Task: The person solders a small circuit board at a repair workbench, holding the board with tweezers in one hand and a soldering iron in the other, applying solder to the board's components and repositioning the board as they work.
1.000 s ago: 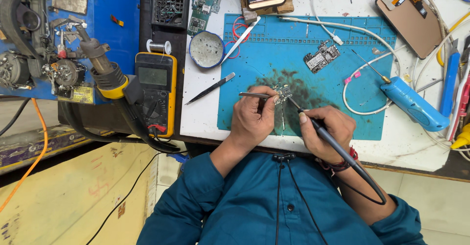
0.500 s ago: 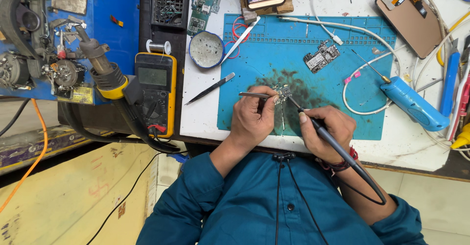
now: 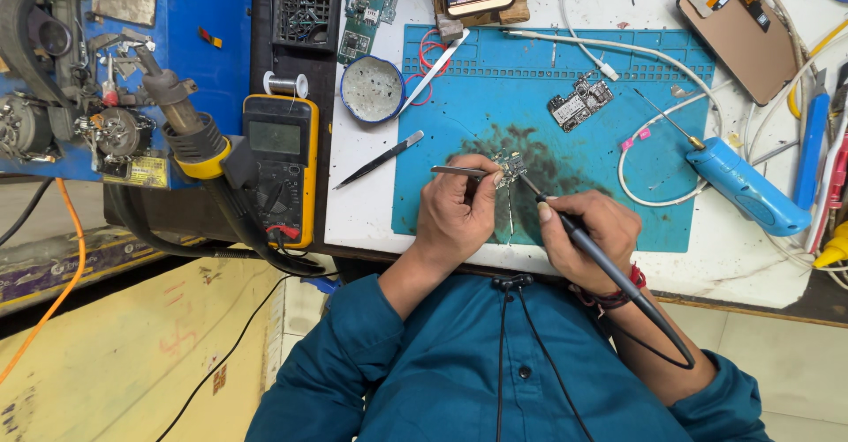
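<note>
I am holding metal tweezers [image 3: 459, 172] level and a black soldering iron [image 3: 574, 230] slanted; both tips are meeting a small circuit board [image 3: 510, 161] lying flat.

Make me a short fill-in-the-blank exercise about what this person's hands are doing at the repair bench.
1. The left hand holds metal ____ over the small circuit board.
2. The right hand holds a soldering ____.
3. The work lies on a ____ mat.
4. The yellow multimeter lies to the person's ____.

Missing words: tweezers; iron; blue; left
</note>
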